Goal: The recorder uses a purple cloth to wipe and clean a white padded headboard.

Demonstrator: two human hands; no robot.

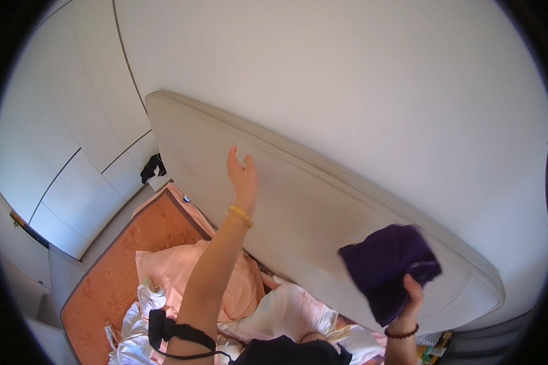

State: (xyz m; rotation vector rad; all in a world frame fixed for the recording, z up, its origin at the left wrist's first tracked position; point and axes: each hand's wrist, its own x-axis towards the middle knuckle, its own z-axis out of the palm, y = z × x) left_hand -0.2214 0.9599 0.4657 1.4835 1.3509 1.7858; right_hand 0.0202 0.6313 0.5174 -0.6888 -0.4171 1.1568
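A dark purple cloth (390, 269), folded or bunched, is gripped in my right hand (412, 296), its thumb lying over the lower edge; a beaded bracelet is on that wrist. My left hand (243, 178) is raised with thumb and fingers apart and nothing in it, in front of the padded beige headboard (301, 200). Whether it touches the headboard I cannot tell. A yellow band circles the left wrist, and a black strap with a small device sits on that arm.
Below the headboard are a pink pillow (178, 260), rumpled white cloths (287, 315) and an orange mat with a brown border (114, 255) on the bed. White cabinets (64, 137) stand at left, with a black item (153, 169) beside the headboard. A white wall (347, 82) rises behind.
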